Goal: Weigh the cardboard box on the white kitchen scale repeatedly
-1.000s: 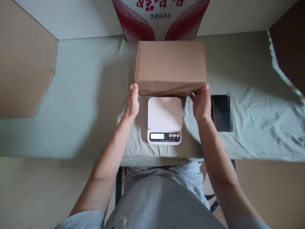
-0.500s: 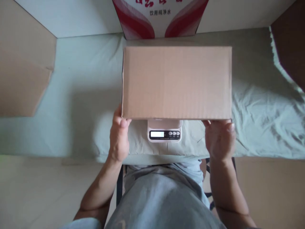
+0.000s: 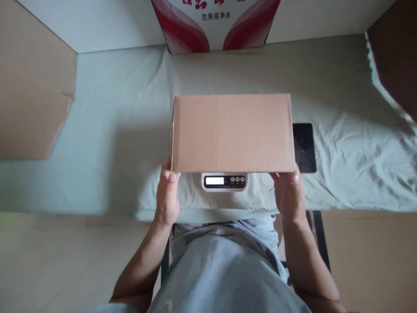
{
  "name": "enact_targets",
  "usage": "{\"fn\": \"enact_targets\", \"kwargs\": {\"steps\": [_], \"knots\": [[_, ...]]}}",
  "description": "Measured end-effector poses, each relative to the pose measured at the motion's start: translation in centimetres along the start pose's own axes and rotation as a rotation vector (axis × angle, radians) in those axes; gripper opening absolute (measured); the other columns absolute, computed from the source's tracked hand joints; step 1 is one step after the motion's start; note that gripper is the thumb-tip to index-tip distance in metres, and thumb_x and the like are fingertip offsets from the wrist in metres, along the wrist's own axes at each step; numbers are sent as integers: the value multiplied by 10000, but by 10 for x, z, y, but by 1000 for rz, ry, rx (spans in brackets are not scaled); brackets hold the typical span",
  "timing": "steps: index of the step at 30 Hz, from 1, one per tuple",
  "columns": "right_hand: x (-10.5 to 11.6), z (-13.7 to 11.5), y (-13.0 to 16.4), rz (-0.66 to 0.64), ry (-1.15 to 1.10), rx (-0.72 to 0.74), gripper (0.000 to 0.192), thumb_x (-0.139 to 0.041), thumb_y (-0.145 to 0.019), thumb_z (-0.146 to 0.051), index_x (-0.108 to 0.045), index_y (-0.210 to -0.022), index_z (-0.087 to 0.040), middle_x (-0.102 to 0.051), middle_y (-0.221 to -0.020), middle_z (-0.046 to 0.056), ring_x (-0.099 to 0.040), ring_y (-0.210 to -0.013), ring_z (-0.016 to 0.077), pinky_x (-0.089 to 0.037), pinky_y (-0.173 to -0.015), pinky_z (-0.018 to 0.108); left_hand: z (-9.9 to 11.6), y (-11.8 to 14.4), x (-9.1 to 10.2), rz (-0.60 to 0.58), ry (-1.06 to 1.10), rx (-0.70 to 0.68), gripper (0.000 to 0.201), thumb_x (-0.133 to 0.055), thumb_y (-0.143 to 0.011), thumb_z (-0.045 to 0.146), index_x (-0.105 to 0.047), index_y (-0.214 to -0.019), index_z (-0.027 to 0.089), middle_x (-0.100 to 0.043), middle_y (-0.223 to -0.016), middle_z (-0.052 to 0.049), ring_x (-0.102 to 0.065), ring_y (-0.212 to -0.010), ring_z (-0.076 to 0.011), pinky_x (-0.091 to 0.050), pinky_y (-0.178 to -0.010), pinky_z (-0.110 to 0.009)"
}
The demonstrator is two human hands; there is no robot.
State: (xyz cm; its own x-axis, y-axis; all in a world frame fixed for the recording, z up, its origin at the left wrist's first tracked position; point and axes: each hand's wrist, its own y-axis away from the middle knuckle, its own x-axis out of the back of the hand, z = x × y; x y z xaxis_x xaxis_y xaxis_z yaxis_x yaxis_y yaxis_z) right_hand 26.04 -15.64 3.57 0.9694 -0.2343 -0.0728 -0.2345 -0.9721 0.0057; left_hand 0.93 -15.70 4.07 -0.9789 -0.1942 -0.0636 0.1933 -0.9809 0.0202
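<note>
Head view: cardboard box [image 3: 232, 132] now lower, over scale [image 3: 224, 181].

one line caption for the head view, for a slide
Both hands, left hand and right hand, hold a cardboard box over a kitchen scale.

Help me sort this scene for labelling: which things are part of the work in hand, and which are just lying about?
In hand:
cardboard box, gripped at its near corners by the left hand and right hand
kitchen scale, mostly hidden under the box

Lying about:
dark phone right of the box
red-and-white carton at the back
green cloth covering the table
</note>
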Motion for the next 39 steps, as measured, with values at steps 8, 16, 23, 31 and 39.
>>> {"fn": "enact_targets", "kwargs": {"steps": [8,16,23,31,39], "knots": [[11,-2,-3,71,-52,-36,532,-389,-823,-639,-559,-1233,-347,-532,-1369,6,-445,-1322,270,-378,-1069,522,-8,0,9,60,82,-20,373,-443,-908,481,-560,-1239,356,-533,-1379,-12,-453,-1319,-212,-375,-1120,-424],[12,-1,-2,58,-42,-39,532,-398,-818,-643,-557,-1231,-347,-547,-1350,16,-473,-1299,257,-405,-1046,506,-13,2,15,77,14,34,405,-426,-895,529,-544,-1242,357,-515,-1395,-20,-434,-1335,-218,-381,-1109,-436],[10,-4,-2,47,-54,-16,534,-379,-827,-639,-568,-1225,-337,-569,-1321,24,-500,-1269,266,-399,-1049,512,1,6,8,63,46,21,404,-451,-893,517,-557,-1233,326,-496,-1405,-17,-427,-1330,-214,-433,-1045,-383],[2,2,2,38,-35,25,440,-408,-834,-587,-630,-1088,-304,-651,-1158,46,-565,-1163,258,-424,-1028,485,-6,9,4,18,-16,-18,306,-447,-903,519,-597,-1061,304,-575,-1233,-29,-511,-1213,-204,-425,-1064,-397],[-17,-34,-36,28,-119,214,410,-454,-816,-584,-645,-1069,-324,-633,-1131,14,-531,-1216,241,-397,-1080,452,19,-35,-12,10,8,-236,333,-467,-885,561,-579,-1086,320,-530,-1281,-7,-416,-1322,-229,-454,-1043,-392]]}}
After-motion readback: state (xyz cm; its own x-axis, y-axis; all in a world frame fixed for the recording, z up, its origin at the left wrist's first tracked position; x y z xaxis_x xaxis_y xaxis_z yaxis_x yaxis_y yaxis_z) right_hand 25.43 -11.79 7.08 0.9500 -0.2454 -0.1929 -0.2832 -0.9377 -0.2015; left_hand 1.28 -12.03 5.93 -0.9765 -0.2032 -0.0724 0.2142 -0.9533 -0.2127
